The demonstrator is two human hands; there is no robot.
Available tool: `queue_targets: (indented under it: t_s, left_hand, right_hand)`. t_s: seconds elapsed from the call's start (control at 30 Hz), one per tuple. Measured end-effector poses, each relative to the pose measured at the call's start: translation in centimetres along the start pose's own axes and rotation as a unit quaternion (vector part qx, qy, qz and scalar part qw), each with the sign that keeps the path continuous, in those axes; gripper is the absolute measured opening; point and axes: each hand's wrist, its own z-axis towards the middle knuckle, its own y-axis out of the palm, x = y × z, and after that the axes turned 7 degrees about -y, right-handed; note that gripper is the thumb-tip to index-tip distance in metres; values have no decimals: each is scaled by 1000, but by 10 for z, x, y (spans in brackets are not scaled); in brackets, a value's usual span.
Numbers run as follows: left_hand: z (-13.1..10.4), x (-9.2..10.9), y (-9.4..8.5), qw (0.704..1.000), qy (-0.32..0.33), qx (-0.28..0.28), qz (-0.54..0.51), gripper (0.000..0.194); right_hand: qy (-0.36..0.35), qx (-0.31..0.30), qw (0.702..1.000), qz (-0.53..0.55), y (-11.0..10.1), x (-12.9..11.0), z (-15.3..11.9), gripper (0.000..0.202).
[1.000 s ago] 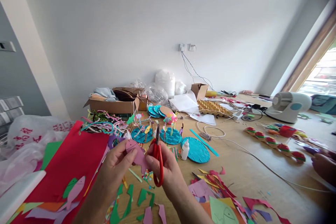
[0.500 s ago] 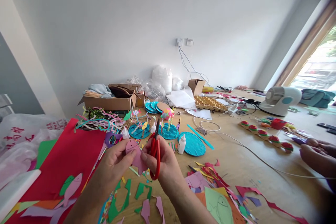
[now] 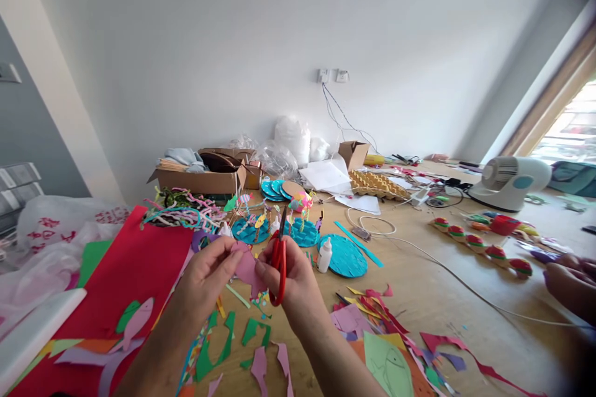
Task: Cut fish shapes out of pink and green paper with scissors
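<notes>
Between both hands is a pink paper fish [image 3: 246,268], cut out of coloured paper. My left hand [image 3: 212,270] pinches its head end with thumb and fingers. In my right hand [image 3: 295,273] are red-handled scissors [image 3: 280,260], blades pointing up and away; that thumb also presses on the fish's tail side. Below the hands lie green paper scraps [image 3: 218,347] and pink scraps [image 3: 259,369]. To the left, a cut pink fish [image 3: 138,321] and a green one rest on a red sheet [image 3: 116,279].
Blue round discs [image 3: 343,255] and a white glue bottle [image 3: 325,255] stand beyond my hands. Right of them are a white cable [image 3: 437,260], a row of egg-carton caterpillar pieces [image 3: 475,243] and a fan [image 3: 507,183]. Another person's hand [image 3: 570,282] is at the right edge.
The view has turned slightly left, so the scene sits further right. My left fingers now cover more of the fish's head, and the fish is tilted differently. The scissors stay in my right hand.
</notes>
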Motion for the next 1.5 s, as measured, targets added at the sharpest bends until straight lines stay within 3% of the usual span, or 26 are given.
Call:
queue_targets:
  t_s: [0.07,0.17,0.27,0.37,0.53,0.63,0.73,0.87,0.97,1.1,1.2,1.37,1.43,1.5]
  left_hand:
    - [0,10,0,999,-3,-30,-18,27]
    - [0,24,-8,1000,17,-21,-6,23]
    - [-1,37,-26,999,24,1,20,21]
    - [-1,38,-50,994,-17,-6,109,20]
    - [5,6,-95,946,-60,-68,312,26]
    - [7,-20,-119,931,-92,-72,346,23]
    - [6,-46,-138,910,-137,-92,381,17]
    - [4,-84,-153,873,-204,-117,428,16]
    - [6,-109,-156,845,-244,-123,459,33]
    - [6,-133,-155,822,-258,-114,495,34]
    - [2,-140,-154,814,-247,-86,518,34]
    - [1,-121,-147,822,-184,-2,538,40]
    - [3,-103,-132,836,-157,-17,525,38]
    - [0,-84,-106,853,-129,-75,499,33]
  right_hand:
    - [-7,-1,1000,-9,-2,-2,-1,25]
    - [-35,17,999,-29,-5,-6,-2,23]
    - [-55,20,997,-47,-7,-9,-4,21]
    - [-65,4,996,-59,-6,-10,-6,18]
    - [-32,-112,983,-142,-5,-17,-11,18]
    - [-27,-145,966,-211,-12,-17,-19,13]
    - [14,-158,953,-257,-27,-2,-33,12]
    - [64,-123,945,-295,-48,31,-50,16]
    - [78,-71,947,-302,-56,51,-58,18]
    - [53,-18,960,-274,-63,67,-58,20]
    - [18,39,966,-256,-71,70,-55,21]
    - [-12,121,961,-250,-86,63,-53,21]
    - [-20,148,957,-248,-91,58,-53,21]
    - [-30,169,954,-247,-95,55,-52,20]
